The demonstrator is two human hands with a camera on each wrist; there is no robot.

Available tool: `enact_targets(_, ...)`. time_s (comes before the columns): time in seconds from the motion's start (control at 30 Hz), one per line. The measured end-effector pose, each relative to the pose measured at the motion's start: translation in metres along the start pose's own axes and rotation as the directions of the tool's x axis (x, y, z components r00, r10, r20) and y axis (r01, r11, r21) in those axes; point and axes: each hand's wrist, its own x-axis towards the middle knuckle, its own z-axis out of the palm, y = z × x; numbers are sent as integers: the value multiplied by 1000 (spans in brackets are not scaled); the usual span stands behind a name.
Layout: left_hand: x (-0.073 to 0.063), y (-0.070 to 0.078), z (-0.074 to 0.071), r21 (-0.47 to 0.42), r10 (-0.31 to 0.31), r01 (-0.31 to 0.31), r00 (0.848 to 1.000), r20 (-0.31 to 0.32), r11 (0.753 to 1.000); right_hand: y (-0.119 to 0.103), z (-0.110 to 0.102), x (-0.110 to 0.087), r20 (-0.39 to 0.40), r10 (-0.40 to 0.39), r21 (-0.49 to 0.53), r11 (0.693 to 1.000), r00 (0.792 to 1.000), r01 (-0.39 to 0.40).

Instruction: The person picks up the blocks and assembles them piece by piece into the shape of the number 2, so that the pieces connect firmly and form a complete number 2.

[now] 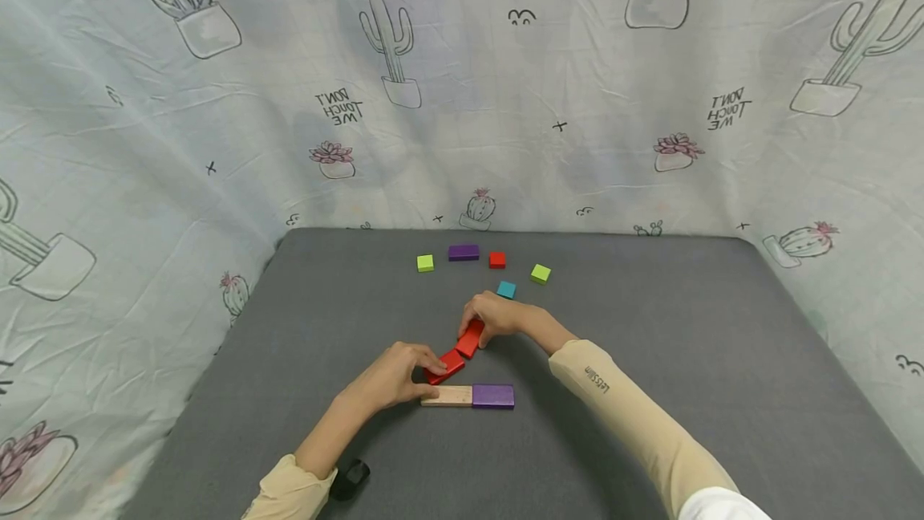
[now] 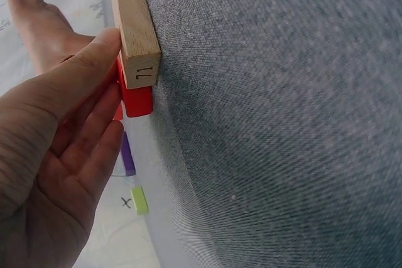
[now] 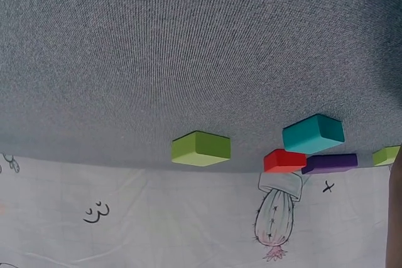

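Note:
My left hand (image 1: 393, 375) has its fingertips on a red block (image 1: 449, 364). Its thumb (image 2: 103, 48) lies against a plain wooden block (image 1: 449, 396), whose end bears the number 71 in the left wrist view. A purple block (image 1: 493, 396) continues the row end to end with the wooden one. Farther back, my right hand (image 1: 498, 314) grips a second red block (image 1: 471, 339) between thumb and fingers, tilted and close to the first red block's corner. Part of this block is hidden under the fingers. A teal block (image 3: 313, 134) lies just behind the right hand.
Along the back of the grey table (image 1: 650, 327) lie two lime-green blocks, one left (image 1: 425, 263) and one right (image 1: 541, 274), with a purple block (image 1: 464, 253) and a small red block (image 1: 497, 260) between. A black object (image 1: 350, 480) is beside my left sleeve. Cactus-printed cloth (image 1: 462, 103) hangs behind.

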Motion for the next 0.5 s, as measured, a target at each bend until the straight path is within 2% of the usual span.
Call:
enact_targets(0.3,1,1,-1,12,0,0,1000,3,1000,0,-1,-1,-4,-20,14,1000,1000,20)
enact_targets(0.5,3,5,-4,11,-9,9,1000,13,1000,0,0,-6,-16,16,60,998,1000,-15)
